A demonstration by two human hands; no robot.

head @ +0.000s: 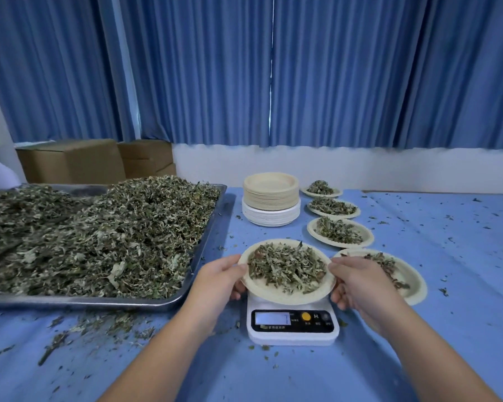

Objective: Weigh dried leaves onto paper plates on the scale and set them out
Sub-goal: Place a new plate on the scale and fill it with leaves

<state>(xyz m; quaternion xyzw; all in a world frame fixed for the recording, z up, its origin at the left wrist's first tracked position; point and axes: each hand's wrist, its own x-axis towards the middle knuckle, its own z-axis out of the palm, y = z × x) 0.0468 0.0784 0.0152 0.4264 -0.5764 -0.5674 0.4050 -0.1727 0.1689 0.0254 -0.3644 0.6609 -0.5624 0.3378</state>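
A paper plate [276, 297] heaped with dried leaves [286, 266] sits between the two hands, directly over the white scale [292, 338]; I cannot tell whether it rests on the platform or is held just above it. The left hand [219, 278] grips the plate's left rim, thumb on top and fingers curled beneath, and the right hand [357, 282] holds the right rim the same way. The scale's lit display [272, 318] shows below the plate, its reading too blurred to make out. Just beyond the right hand, partly hidden by it, lies another filled plate [415, 288], the nearest of a row of four. Beyond the hands stands a stack of empty plates [270, 203]. Left of the left hand, a metal tray [212, 221] holds a large heap of leaves [99, 236]. Crumbs are scattered on the blue worktop [418, 358].
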